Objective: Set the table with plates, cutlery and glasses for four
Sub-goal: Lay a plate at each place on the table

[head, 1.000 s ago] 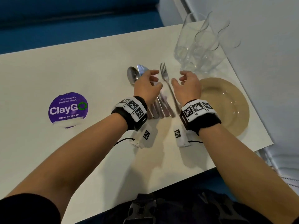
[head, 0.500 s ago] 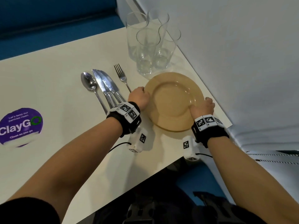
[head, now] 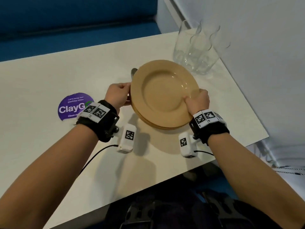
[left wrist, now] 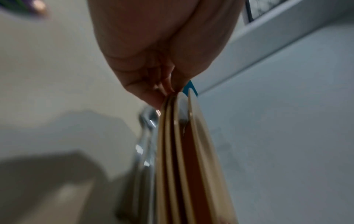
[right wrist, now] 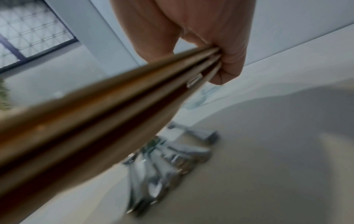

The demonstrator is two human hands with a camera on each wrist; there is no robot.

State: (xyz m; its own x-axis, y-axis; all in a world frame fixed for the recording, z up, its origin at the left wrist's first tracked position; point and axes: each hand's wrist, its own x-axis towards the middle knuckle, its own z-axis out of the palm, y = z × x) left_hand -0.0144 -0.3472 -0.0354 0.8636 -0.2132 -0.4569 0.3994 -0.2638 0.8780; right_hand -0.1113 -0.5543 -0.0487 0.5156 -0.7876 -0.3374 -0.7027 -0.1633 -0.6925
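A stack of tan plates (head: 163,93) hangs above the white table (head: 49,76), held at both rims. My left hand (head: 118,95) grips the stack's left edge, and my right hand (head: 197,100) grips the right edge with the thumb on top. The left wrist view shows the plate edges (left wrist: 178,151) pinched in my left hand (left wrist: 162,94). The right wrist view shows the stack (right wrist: 95,113) held by my right hand (right wrist: 220,60). Cutlery (right wrist: 159,163) lies on the table below the plates; only a spoon tip (head: 134,71) shows in the head view. Clear glasses (head: 196,50) stand grouped at the back right.
A purple round ClayGo sticker (head: 72,106) lies on the table left of my left wrist. A grey wall (head: 264,63) runs along the table's right edge. A blue bench (head: 74,27) stands behind the table. The near table edge is close to my body.
My hands went from the cutlery to the plates, gripped the stack at both rims, and lifted it leftward, so it now hangs over the cutlery.
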